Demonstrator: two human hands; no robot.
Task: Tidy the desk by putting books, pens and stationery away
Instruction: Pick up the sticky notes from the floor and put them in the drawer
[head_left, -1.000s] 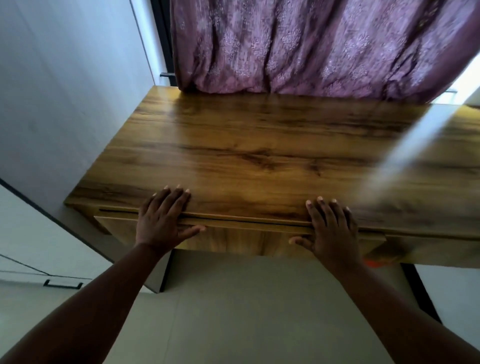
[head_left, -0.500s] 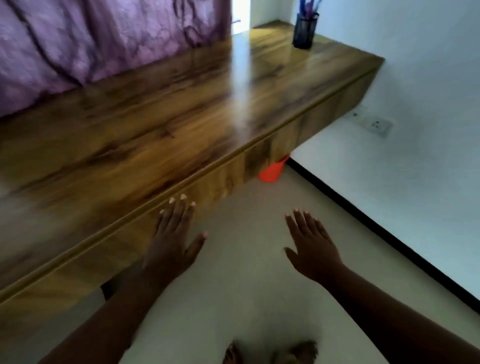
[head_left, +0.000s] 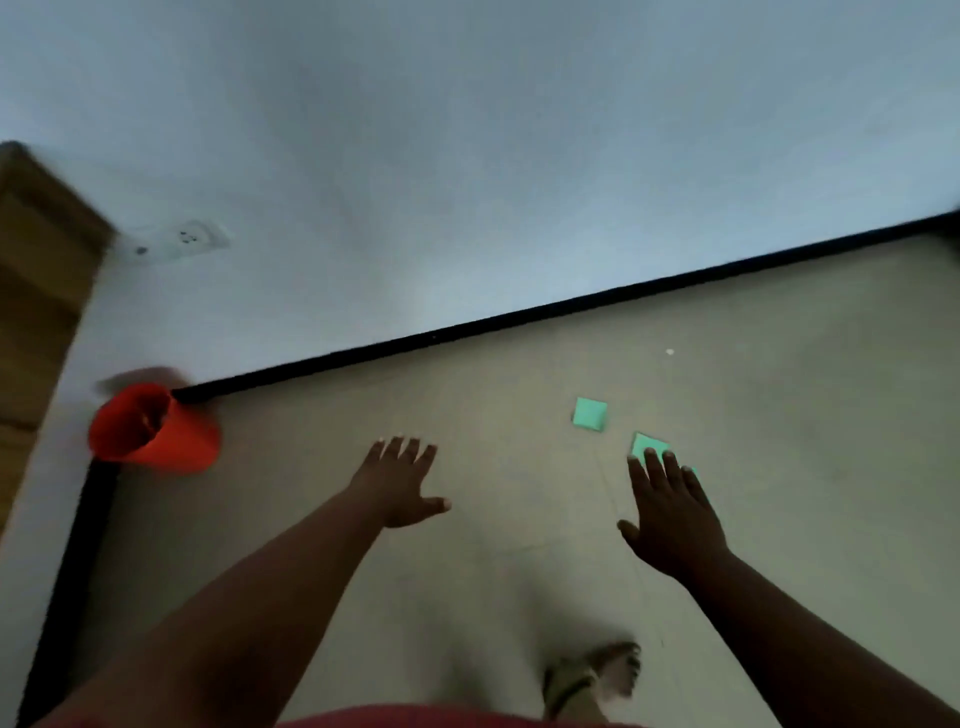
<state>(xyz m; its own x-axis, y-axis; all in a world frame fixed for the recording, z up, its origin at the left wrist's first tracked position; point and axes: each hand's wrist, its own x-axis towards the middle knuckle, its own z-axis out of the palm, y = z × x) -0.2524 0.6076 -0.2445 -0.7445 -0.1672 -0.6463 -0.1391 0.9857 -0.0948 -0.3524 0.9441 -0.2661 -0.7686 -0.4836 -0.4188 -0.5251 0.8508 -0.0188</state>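
Both our hands hang out over the floor (head_left: 779, 415) with fingers spread and nothing in them: the left hand (head_left: 397, 486) reaches forward in the middle of the view, and the right hand (head_left: 670, 512) stretches toward two green sticky-note pads. One green pad (head_left: 590, 414) lies flat and apart from us; the other green pad (head_left: 647, 446) shows just beyond our right fingertips (head_left: 652, 457), partly hidden by them, and we cannot tell whether we touch it. We judge this stationery is what remains to gather, so the task looks close to finished but not done. An orange bin (head_left: 153, 434) stands in the corner by the black skirting (head_left: 519, 314), under the wooden tabletop edge (head_left: 41, 291). A wall socket (head_left: 182, 241) sits above it. One sandalled foot (head_left: 592, 675) shows below.
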